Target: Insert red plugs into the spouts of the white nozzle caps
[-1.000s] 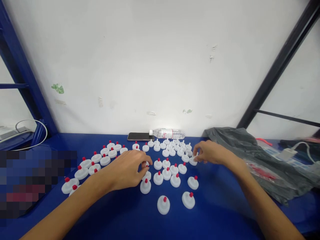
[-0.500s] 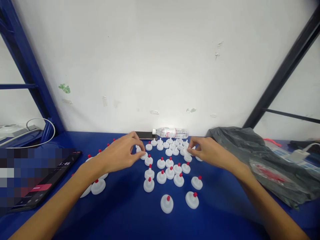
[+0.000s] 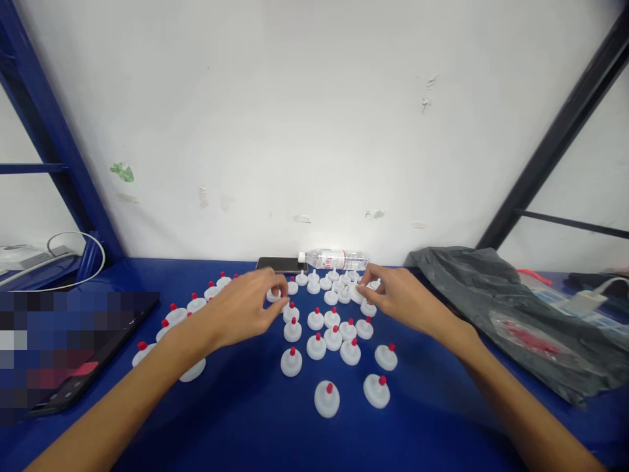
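Note:
Many white round spout caps stand on the blue tabletop; those nearer me, such as one white spout cap, wear small red tips. At the back centre is a cluster of plain white spout caps without red tips. My left hand hovers left of this cluster, thumb and fingers curled together near a cap; what they pinch is too small to make out. On the cluster's right side my right hand has thumb and index finger pinched at a white spout cap, partly hidden by the fingertips.
A clear plastic bottle lies against the wall beside a dark phone. Another phone, partly blurred out, is at left. Red-tipped caps line the left side behind my forearm. A grey plastic bag covers the right side.
My right hand has shifted slightly left over the plain caps. My left hand stays near the same spot. A red-tipped cap in the centre column now stands a little farther back.

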A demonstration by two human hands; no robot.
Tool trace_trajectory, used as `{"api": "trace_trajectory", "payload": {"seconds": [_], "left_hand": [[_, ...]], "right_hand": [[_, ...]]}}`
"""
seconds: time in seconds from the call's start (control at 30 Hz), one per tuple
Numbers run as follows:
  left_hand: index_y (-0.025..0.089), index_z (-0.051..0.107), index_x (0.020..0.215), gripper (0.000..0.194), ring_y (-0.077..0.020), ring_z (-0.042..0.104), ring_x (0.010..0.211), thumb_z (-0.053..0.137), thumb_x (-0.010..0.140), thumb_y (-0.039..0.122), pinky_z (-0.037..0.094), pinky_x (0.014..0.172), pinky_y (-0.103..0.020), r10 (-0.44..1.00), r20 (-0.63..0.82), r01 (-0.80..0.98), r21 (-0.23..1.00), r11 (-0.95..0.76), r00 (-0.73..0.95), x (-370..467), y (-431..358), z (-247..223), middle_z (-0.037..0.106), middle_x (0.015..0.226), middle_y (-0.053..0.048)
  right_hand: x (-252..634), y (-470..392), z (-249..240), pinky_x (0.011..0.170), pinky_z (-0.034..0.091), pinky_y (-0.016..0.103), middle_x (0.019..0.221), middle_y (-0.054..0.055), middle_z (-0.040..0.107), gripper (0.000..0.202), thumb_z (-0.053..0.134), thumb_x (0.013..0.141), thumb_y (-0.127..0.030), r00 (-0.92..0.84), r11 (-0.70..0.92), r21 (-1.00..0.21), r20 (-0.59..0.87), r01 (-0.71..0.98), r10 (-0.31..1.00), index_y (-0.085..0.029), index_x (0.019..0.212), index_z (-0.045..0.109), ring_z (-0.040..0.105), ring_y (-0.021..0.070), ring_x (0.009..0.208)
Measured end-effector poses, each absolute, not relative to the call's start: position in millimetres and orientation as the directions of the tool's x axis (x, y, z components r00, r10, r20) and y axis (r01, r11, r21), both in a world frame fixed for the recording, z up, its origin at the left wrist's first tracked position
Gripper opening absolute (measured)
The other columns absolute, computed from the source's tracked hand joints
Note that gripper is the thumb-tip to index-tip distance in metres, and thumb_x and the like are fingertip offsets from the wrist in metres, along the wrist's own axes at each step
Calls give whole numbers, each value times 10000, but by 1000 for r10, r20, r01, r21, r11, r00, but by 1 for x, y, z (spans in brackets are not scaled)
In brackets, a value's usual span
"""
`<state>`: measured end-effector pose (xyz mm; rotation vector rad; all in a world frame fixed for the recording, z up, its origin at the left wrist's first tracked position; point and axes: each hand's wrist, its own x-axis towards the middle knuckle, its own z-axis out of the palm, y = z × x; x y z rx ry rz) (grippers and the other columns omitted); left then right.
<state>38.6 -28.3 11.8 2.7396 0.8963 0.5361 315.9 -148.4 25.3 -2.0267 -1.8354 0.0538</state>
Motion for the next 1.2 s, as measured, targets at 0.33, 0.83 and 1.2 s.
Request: {"api": "trace_trajectory", "payload": {"seconds": [0.33, 0.83, 1.2], "left_hand": [[262, 768, 982, 326, -201, 653, 752, 459, 922, 348, 491, 665, -364, 736, 179, 743, 40, -668, 653, 26, -10, 17, 596, 1193, -81], [191, 675, 771, 185, -241, 677, 832, 529, 881, 226, 456, 668, -324, 740, 116, 748, -51, -662, 663, 31, -3, -9, 691, 947, -91], [191, 624, 885, 194, -262, 628, 907, 437, 933, 210, 456, 659, -364, 713, 241, 743, -61, -666, 659, 41, -18, 3, 617, 1029, -104]], "right_hand": [[312, -147, 18, 599, 428, 282, 693, -11, 724, 117, 504, 943, -332, 151, -46, -383, 248, 923, 957, -246, 889, 563, 675, 184, 571], [306, -146, 19, 602, 412, 286, 826, -13, 743, 143, 504, 981, -375, 140, -18, -371, 305, 928, 942, -246, 930, 541, 712, 179, 624], [300, -145, 14, 600, 429, 297, 905, -27, 732, 90, 495, 989, -347, 112, 39, -388, 361, 921, 926, -257, 979, 495, 687, 165, 623]]}}
